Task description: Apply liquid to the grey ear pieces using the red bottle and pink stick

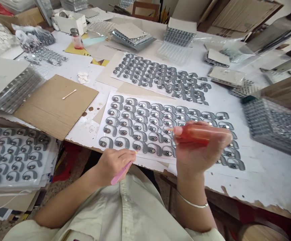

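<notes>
My right hand (198,152) is closed round a soft squeeze bottle (198,133) with red liquid inside. The bottle lies almost level, and its thin nozzle points left over the middle of a white sheet (106,110). Rows of grey curved metal pieces (139,118), each with a round shiny part, cover that sheet. My left hand (115,164) grips a pink pen-like stick (121,173) at the sheet's front edge. The stick's tip is close to a piece in the front row; whether they touch I cannot tell.
Behind lies a second sheet of similar pieces (157,75). At left are a cardboard square (52,103) with a cotton swab (69,94), stacked trays (7,83) and lower sheets of pieces (12,157). A small jar (76,38) stands farther back; a wrapped stack (273,124) sits right.
</notes>
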{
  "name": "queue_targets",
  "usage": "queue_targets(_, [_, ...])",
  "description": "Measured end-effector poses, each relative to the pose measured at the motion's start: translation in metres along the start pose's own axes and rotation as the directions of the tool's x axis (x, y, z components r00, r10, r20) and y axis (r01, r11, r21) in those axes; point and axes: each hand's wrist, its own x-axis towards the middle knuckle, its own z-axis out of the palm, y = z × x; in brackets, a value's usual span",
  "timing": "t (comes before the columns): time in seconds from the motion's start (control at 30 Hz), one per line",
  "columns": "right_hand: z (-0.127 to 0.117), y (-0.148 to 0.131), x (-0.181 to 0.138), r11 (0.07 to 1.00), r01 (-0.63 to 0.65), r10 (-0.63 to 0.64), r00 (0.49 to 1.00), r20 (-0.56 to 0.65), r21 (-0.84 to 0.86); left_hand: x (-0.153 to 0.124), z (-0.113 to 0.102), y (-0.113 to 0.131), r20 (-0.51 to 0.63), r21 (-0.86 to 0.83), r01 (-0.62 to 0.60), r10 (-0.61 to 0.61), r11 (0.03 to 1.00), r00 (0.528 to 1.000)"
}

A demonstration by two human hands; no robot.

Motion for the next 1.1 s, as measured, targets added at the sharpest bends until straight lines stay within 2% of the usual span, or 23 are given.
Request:
queue_targets(0.07, [0.011, 0.001, -0.008, 0.988, -0.103, 0.107, 0.994, -0.028, 0.114, 0.001, 0.007, 0.001, 0.001, 0.048, 0.0, 0.0, 0.999, 1.0])
queue_targets(0.1, [0.016, 0.002, -0.013, 0.985, -0.106, 0.113, 0.993, -0.044, 0.138, 0.001, 0.008, 0.001, 0.002, 0.061, 0.001, -0.001, 0.998, 1.0])
queue_targets(0.23, [0.031, 0.004, -0.029, 0.998, 0.052, -0.05, 0.998, -0.049, 0.031, 0.0, 0.005, 0.001, 0.016, 0.09, -0.016, 0.015, 0.996, 1.0])
queue_targets(0.43, [0.029, 0.008, -0.038, 0.97, 0.218, -0.214, 0.976, 0.048, -0.11, -0.002, 0.004, 0.0, 0.021, 0.121, -0.038, 0.036, 0.992, 0.999])
queue_targets(0.6, [0.027, 0.01, -0.037, 0.959, 0.238, -0.219, 0.967, 0.131, -0.156, -0.003, 0.007, -0.004, 0.038, 0.151, -0.051, 0.045, 0.987, 0.998])
queue_targets(0.77, [0.03, 0.011, -0.039, 0.926, 0.312, -0.263, 0.936, 0.232, -0.21, 0.001, 0.005, -0.001, 0.069, 0.205, -0.1, 0.088, 0.974, 0.994])
queue_targets(1.1, [0.033, 0.011, -0.04, 0.892, 0.373, -0.291, 0.906, 0.308, -0.256, 0.006, 0.002, 0.002, 0.1, 0.222, -0.094, 0.073, 0.971, 0.992])
